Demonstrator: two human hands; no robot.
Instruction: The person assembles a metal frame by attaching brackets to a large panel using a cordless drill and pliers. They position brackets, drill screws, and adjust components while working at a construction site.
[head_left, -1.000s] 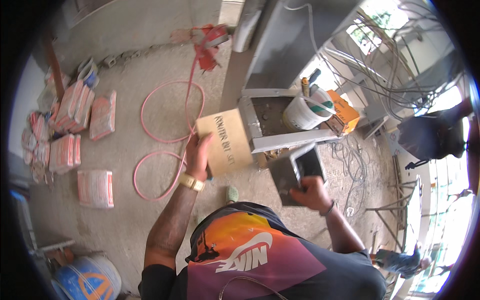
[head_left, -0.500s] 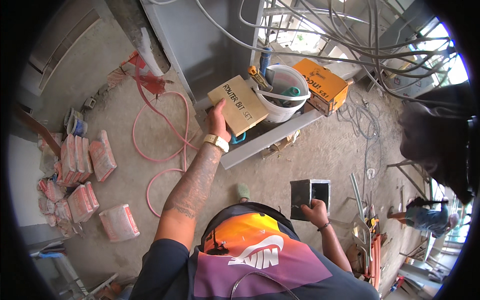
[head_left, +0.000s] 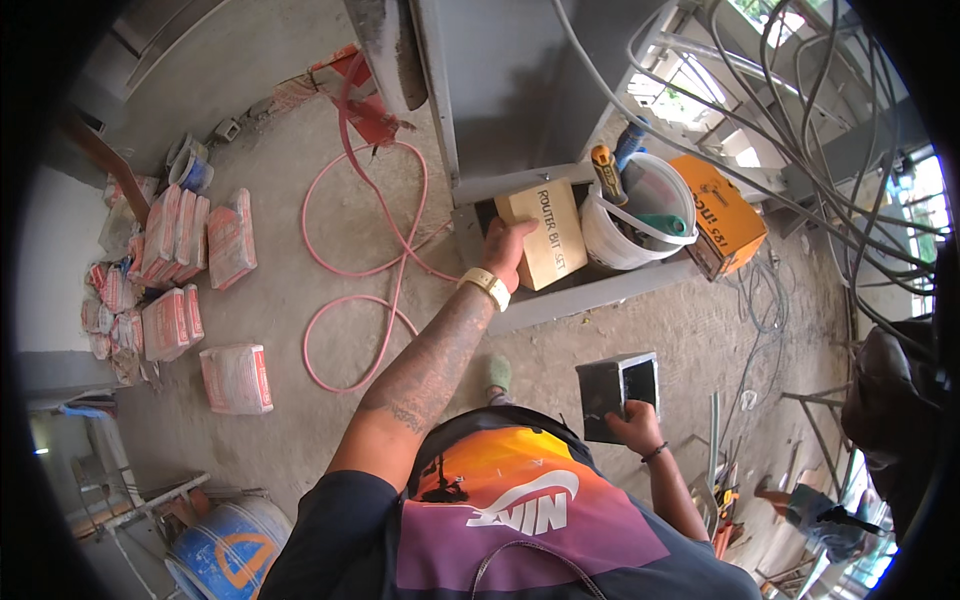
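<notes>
My left hand (head_left: 507,250) is closed on a tan wooden box (head_left: 552,250) with dark lettering on its face, gripping its near left edge. The box is at a grey metal tray (head_left: 560,306), just left of a white bucket (head_left: 618,246); whether it rests on the tray bottom, I cannot tell. A yellow-and-black handled tool (head_left: 608,178), a blue-handled tool (head_left: 630,141) and a green item (head_left: 662,226) stick out of the bucket. In front of my body my right hand (head_left: 637,430) grips a black, square, open-ended box (head_left: 598,400) by its near wall.
An orange carton (head_left: 728,210) stands right of the bucket. Grey cables (head_left: 790,110) hang at upper right. A pink hose (head_left: 392,320) loops over the floor. Red-and-white bags (head_left: 235,380) lie left, a blue drum (head_left: 225,550) lower left. Another person (head_left: 815,520) is at far right.
My left hand has brought the wooden box closer in beside the bucket, at the tray. The view has shifted, so the surroundings sit differently. My right hand still holds the black box.
</notes>
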